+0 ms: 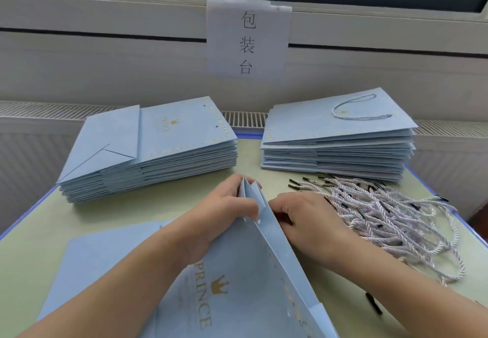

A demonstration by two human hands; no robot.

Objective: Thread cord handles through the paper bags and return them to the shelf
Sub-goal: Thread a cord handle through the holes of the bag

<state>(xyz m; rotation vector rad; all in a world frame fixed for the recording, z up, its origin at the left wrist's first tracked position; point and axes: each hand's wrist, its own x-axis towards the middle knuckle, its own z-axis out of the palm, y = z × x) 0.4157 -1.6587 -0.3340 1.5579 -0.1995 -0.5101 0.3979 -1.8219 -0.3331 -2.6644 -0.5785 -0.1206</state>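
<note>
A light blue paper bag (237, 293) with a gold crown and "PRINCE" print lies in front of me, its top edge lifted and partly spread. My left hand (224, 211) grips the bag's folded top corner, fingers curled round the paper. Just right of that raised edge, my right hand (309, 219) rests knuckles-up with its fingers curled under; what they hold is hidden. A heap of white twisted cords (383, 213) with black tips lies right beside the right hand.
A stack of flat blue bags without handles (158, 150) sits at the back left. A second stack (340, 139), its top bag fitted with a cord handle, sits back right. One loose black tip (373, 303) lies near my right forearm. The green table (34, 245) has a blue edge.
</note>
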